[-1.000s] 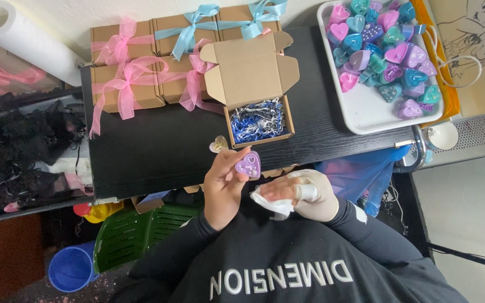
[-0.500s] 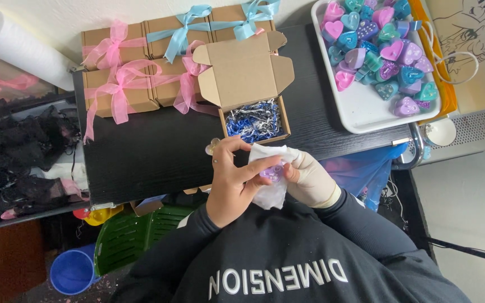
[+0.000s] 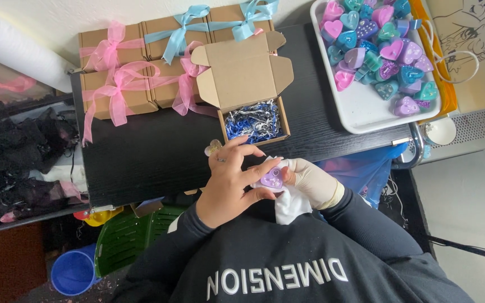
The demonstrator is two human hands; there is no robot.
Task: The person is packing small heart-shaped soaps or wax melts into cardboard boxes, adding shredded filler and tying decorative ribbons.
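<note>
I am pinching the lilac heart piece [image 3: 271, 178] between my bare left hand [image 3: 232, 182] and gloved right hand [image 3: 309, 180] over a white cloth [image 3: 288, 206], below the open box [image 3: 255, 120]; a loose grip risks dropping it.

The hands [image 3: 270, 182] hide most of the white cloth [image 3: 290, 205], perhaps folded.
</note>
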